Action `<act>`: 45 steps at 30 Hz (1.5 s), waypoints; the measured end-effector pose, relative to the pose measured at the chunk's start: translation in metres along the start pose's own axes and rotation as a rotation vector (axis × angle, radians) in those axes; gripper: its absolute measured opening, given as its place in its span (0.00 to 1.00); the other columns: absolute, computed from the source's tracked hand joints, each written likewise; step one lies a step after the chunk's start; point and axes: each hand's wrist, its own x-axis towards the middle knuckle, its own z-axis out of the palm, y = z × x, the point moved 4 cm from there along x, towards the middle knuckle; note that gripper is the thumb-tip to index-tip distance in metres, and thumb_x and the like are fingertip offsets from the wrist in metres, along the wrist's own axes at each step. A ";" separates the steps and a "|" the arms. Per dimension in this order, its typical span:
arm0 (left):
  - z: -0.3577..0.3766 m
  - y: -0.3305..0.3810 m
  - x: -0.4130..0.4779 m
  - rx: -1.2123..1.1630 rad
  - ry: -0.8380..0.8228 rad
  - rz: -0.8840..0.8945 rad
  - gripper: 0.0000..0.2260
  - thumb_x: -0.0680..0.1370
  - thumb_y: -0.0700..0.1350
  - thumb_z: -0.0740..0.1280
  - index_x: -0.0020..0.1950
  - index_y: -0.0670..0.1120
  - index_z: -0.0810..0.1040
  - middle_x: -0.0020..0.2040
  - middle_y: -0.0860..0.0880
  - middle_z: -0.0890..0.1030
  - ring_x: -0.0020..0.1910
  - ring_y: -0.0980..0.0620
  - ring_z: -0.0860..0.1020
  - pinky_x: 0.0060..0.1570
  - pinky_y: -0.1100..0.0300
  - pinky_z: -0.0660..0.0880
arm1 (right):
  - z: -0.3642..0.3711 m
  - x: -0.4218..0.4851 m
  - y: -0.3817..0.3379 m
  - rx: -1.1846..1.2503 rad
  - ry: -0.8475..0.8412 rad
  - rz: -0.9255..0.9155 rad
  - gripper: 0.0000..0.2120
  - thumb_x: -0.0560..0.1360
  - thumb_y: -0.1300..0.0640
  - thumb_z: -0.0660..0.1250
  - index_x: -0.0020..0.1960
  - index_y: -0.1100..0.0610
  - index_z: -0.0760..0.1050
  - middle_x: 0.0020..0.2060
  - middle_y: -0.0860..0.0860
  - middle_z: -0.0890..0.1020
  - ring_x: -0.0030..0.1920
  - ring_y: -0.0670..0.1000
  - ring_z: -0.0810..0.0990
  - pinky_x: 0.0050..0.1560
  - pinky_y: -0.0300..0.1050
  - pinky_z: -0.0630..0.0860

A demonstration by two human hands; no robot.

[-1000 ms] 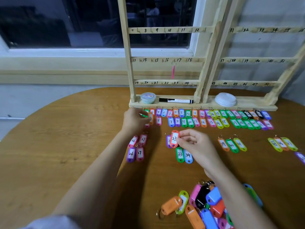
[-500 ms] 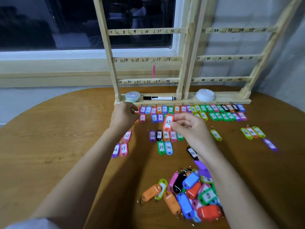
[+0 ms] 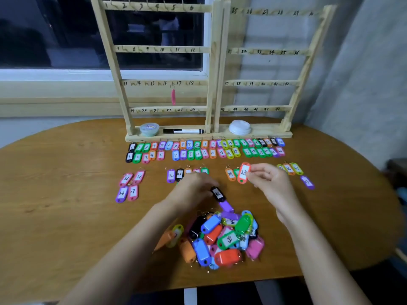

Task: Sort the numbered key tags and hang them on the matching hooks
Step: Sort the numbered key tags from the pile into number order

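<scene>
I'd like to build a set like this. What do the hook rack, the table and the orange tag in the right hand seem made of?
The hook rack: pale bare-looking wood, matte, grain visible. The table: wood or wood-look veneer, brown grain streaks, slight sheen; which is unclear. The orange tag pinched by the right hand: probably glossy plastic, uniform bright colour, white paper-like label.

A rounded wooden table bears a wooden hook rack at its far edge. Just in front of the rack's base lie two rows of numbered key tags. Four pink and purple tags sit mid-left, and a jumbled pile lies nearest.
</scene>
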 end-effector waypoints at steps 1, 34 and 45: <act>0.005 -0.001 0.004 0.045 -0.034 0.031 0.14 0.70 0.34 0.72 0.55 0.42 0.82 0.54 0.46 0.83 0.53 0.47 0.80 0.56 0.60 0.73 | -0.004 0.001 0.005 -0.005 0.003 0.010 0.05 0.74 0.64 0.70 0.48 0.56 0.79 0.40 0.52 0.83 0.38 0.42 0.79 0.40 0.30 0.73; -0.006 -0.007 0.039 -0.728 0.424 -0.332 0.01 0.72 0.39 0.74 0.42 0.45 0.85 0.39 0.50 0.85 0.40 0.57 0.81 0.37 0.70 0.75 | -0.062 0.107 0.026 -0.039 0.158 -0.039 0.06 0.74 0.63 0.69 0.50 0.55 0.79 0.41 0.50 0.82 0.38 0.43 0.78 0.37 0.27 0.72; -0.009 -0.012 0.039 -0.707 0.452 -0.291 0.04 0.71 0.37 0.74 0.41 0.43 0.81 0.30 0.51 0.72 0.33 0.53 0.72 0.30 0.64 0.70 | -0.132 0.184 0.077 -0.554 0.418 0.181 0.09 0.77 0.59 0.66 0.55 0.54 0.82 0.53 0.51 0.83 0.54 0.51 0.80 0.55 0.48 0.77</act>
